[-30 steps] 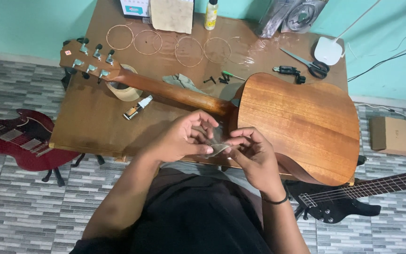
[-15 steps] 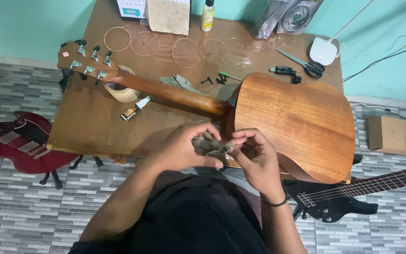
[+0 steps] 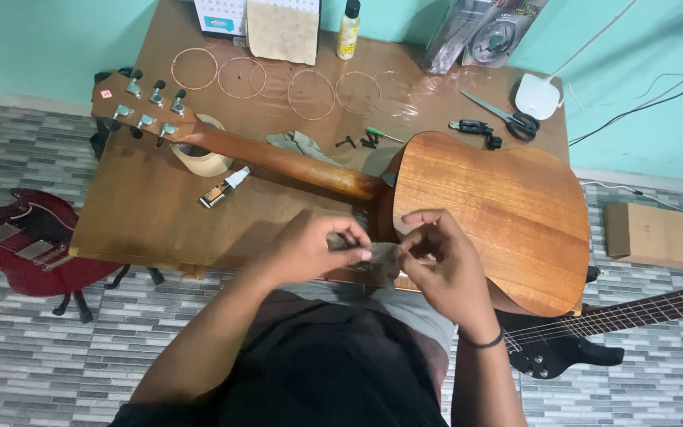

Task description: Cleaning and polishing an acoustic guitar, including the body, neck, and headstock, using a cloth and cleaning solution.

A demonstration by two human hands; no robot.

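From the head view, the guitar (image 3: 484, 209) lies face down on the table (image 3: 144, 213), and coiled strings (image 3: 310, 91) lie off it at the far side. The left hand (image 3: 306, 249) and right hand (image 3: 444, 265) meet at the table's near edge. Both pinch a small grey cloth (image 3: 381, 255) between fingers and thumbs, close in front of the body.

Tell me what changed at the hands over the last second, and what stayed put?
A second ago the left hand and right hand pinched something thin between them; now they grip a small grey cloth, hands slightly further apart. The guitar, the coiled strings and the scissors stayed on the table.
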